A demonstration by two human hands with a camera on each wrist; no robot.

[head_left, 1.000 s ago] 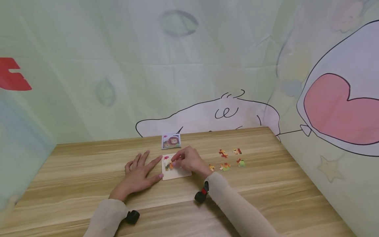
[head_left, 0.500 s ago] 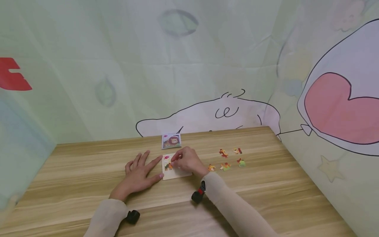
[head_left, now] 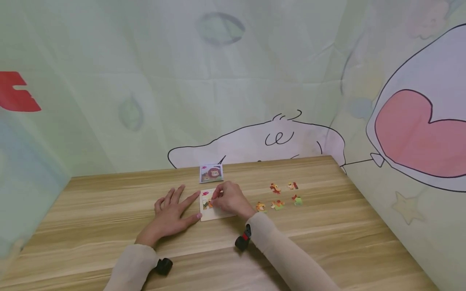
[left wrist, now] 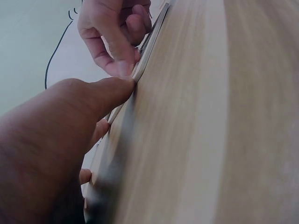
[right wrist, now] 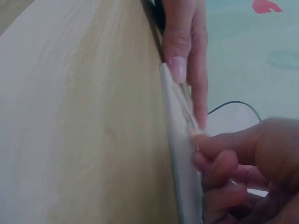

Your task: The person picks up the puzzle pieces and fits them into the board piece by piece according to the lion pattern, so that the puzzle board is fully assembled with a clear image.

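A pale, flat puzzle board (head_left: 208, 216) lies on the wooden table in front of the person, with a pink mark in its far left corner. My left hand (head_left: 171, 213) lies with fingers spread, thumb and index fingertip touching the board's left edge. Over the board, my right hand (head_left: 232, 199) pinches a small orange and green puzzle piece (head_left: 209, 204) between thumb and fingers, near the board's left part. The right wrist view shows this piece (right wrist: 190, 122) tilted at the board's surface. My right fingers hide much of the board's far right side.
Several loose puzzle pieces (head_left: 278, 205) lie on the table (head_left: 320, 238) to the right of the board. Behind the board stands a small picture card (head_left: 211, 173) with a lion on it. A printed cloth (head_left: 164, 81) hangs along the table's far edge.
My right hand shifts only slightly at the board, its wrist moving a little leftward, still pinching the piece. The left hand stays in place.
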